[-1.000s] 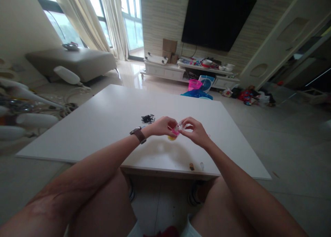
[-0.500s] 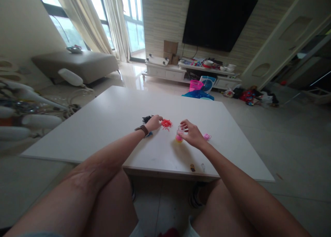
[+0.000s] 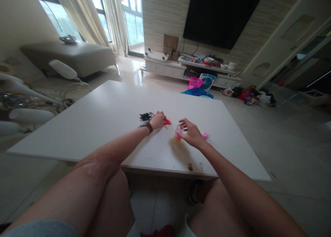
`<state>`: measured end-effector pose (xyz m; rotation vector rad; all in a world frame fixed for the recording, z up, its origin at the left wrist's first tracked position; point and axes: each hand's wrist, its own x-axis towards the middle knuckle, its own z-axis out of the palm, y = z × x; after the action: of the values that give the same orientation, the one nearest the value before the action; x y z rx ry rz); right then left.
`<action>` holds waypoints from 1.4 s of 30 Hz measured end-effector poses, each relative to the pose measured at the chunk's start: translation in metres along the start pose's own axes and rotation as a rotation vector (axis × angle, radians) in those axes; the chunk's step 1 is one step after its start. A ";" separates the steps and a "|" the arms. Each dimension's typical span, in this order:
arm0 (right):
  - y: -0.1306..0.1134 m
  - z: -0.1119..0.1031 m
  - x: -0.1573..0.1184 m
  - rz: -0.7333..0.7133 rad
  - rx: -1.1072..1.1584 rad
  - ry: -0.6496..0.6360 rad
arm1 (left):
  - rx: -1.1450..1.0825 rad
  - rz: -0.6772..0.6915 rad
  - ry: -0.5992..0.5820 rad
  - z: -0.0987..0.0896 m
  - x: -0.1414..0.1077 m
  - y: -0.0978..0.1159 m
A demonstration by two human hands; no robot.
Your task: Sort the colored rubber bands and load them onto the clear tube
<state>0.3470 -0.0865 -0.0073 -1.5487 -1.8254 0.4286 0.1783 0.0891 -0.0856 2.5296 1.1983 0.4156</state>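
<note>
A small heap of red strands lies on the white table, with my left hand over its left side and the fingers bent down onto it. Just left of that hand is a black heap of strands. My right hand curls round a small clear container with pink and yellow in its lower part. A pink item rests to the right, behind the right wrist. Near the front edge are a small dark and gold object and a small clear piece.
The white table spans the middle. Past its far edge are a blue plastic item and a pink basket. White padded arms of some furniture stand at the left. My legs are under the front edge.
My left hand has moved right onto the red heap and now covers part of it. The right hand keeps its hold on the container. The view has shifted slightly.
</note>
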 end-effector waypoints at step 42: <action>0.004 0.012 0.008 0.108 -0.113 -0.096 | -0.298 0.439 -0.156 -0.051 -0.041 0.049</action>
<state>0.3416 -0.0761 -0.0157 -1.7364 -1.8721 0.4636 0.1678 0.0349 -0.0252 2.4891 0.4767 0.4468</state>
